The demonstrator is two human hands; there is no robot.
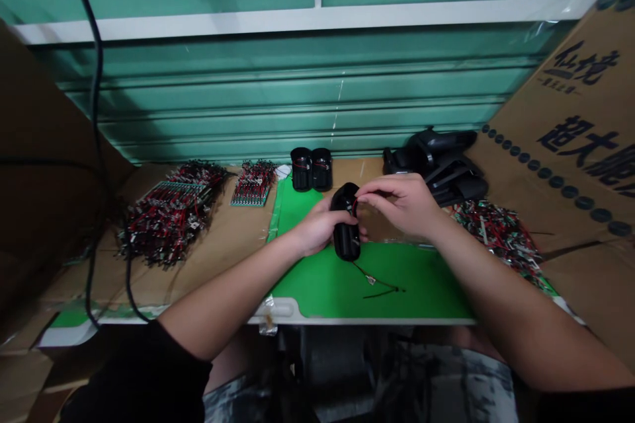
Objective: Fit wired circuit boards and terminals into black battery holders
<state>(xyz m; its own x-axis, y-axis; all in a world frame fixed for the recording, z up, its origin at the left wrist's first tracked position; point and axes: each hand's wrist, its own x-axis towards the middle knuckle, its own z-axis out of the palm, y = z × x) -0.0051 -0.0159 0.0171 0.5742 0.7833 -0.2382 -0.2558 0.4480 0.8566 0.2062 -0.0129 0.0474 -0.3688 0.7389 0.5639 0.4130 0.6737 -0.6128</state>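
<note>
While left hand (322, 227) and right hand (397, 205) grip a black casing (346, 248) over green matting (426, 284), teal shutter (297, 92) behind.

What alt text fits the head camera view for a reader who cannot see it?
The left hand grips a black casing while the right hand works at its red wire, over a green mat, beside bundles of wired parts.

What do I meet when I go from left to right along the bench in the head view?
Large heap of wired circuit strips, smaller bundle of wired strips, pair of black casings, held black casing, stacked black plastic parts, loose heap of red and green wires.
</note>
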